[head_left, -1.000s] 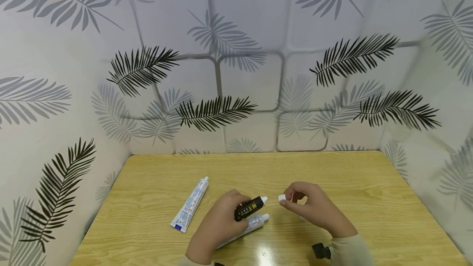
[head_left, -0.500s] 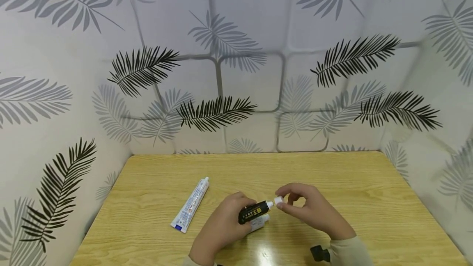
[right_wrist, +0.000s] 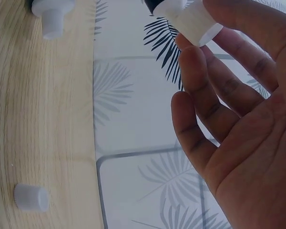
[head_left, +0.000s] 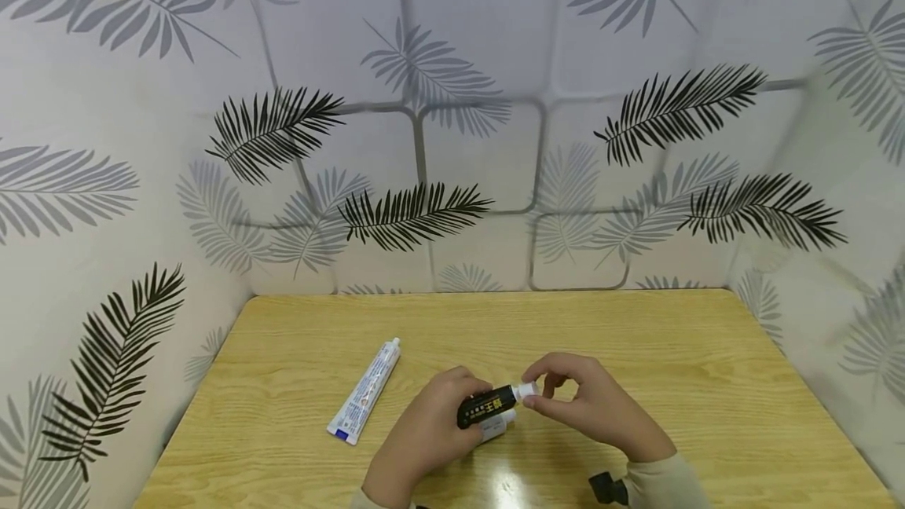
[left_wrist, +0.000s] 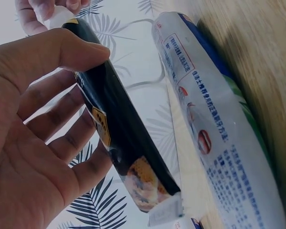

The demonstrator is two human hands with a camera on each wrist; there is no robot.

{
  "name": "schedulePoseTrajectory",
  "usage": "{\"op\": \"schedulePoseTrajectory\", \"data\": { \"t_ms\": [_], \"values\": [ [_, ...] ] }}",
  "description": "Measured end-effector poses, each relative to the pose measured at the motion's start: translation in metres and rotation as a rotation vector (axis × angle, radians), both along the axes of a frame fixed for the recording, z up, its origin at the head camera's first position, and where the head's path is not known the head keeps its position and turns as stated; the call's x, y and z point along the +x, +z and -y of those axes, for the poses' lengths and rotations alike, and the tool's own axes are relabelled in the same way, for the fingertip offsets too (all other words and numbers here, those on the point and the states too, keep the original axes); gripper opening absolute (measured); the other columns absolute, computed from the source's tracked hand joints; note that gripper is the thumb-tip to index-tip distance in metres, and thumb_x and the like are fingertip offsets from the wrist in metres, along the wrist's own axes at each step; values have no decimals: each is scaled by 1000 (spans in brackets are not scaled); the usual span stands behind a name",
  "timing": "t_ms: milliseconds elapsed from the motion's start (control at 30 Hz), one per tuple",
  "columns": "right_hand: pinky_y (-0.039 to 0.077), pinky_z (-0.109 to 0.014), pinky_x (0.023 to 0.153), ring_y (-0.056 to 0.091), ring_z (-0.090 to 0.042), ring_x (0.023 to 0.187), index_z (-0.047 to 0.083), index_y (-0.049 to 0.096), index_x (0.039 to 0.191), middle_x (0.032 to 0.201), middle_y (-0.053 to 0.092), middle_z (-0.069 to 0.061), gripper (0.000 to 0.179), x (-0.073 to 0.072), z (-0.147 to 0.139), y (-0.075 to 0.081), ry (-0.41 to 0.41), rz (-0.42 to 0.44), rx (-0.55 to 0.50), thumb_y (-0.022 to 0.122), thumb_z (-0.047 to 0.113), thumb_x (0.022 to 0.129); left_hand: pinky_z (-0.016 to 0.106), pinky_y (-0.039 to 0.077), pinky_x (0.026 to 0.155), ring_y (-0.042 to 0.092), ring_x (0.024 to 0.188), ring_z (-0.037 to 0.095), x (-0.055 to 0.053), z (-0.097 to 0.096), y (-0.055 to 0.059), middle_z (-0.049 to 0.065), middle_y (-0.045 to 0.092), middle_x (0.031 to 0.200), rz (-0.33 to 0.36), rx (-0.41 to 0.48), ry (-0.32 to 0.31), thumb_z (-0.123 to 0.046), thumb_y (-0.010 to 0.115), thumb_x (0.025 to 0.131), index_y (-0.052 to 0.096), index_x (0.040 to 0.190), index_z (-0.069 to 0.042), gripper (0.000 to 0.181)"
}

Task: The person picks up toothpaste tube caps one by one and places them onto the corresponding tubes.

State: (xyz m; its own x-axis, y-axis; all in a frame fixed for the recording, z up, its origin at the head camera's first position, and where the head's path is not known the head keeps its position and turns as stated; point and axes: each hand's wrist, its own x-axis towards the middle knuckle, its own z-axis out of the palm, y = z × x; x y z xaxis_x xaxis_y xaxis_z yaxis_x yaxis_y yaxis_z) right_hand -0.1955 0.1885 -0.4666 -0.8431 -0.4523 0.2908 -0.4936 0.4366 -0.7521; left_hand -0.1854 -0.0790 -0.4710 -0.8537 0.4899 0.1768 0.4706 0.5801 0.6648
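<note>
My left hand (head_left: 427, 434) grips a small black tube with gold lettering (head_left: 488, 405), thumb on one side and fingers on the other. My right hand (head_left: 597, 407) pinches a white screw cap (right_wrist: 195, 23) between thumb and fingers, right at the black tube's nozzle end. The cap covers the nozzle; how far it is threaded I cannot tell. Below the left hand lies a white toothpaste tube (left_wrist: 205, 109), partly hidden by that hand in the head view. Its bare white nozzle (right_wrist: 52, 23) shows in the right wrist view.
Another white toothpaste tube (head_left: 364, 393) with a blue end lies to the left on the wooden table (head_left: 283, 336). A loose white cap (right_wrist: 31, 197) stands on the table, hidden in the head view. Behind the table rises a leaf-patterned backdrop (head_left: 481, 155).
The gap between cap and nozzle has closed: the right hand has brought the cap leftward onto the black tube. The left hand has shifted slightly right with the tube.
</note>
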Motion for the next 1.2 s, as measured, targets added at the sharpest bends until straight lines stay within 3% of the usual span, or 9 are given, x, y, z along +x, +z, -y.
{"op": "schedulePoseTrajectory", "data": {
  "t_ms": [733,1033,1200],
  "values": [
    [58,-34,82,67,-7,84,29,76,113,110,75,10,14,-2,0,-1,-8,85,34,76,34,100,28,57,94,63,103,6,1,-1,8,-8,69,112,37,-24,-18,-2,85,82,78,124,-15,44],
    [58,-32,82,72,-11,83,27,74,113,91,76,11,17,-4,3,0,-22,147,64,68,40,105,27,58,93,63,103,6,2,-1,9,-7,70,112,28,-25,-25,-1,84,81,77,124,-14,45],
    [58,-31,78,70,-11,86,27,76,113,102,76,8,21,-4,2,1,-24,152,68,60,39,109,28,57,94,63,103,6,3,-1,8,-8,70,112,23,-17,-13,-1,84,80,78,124,-14,46]
  ]
}}
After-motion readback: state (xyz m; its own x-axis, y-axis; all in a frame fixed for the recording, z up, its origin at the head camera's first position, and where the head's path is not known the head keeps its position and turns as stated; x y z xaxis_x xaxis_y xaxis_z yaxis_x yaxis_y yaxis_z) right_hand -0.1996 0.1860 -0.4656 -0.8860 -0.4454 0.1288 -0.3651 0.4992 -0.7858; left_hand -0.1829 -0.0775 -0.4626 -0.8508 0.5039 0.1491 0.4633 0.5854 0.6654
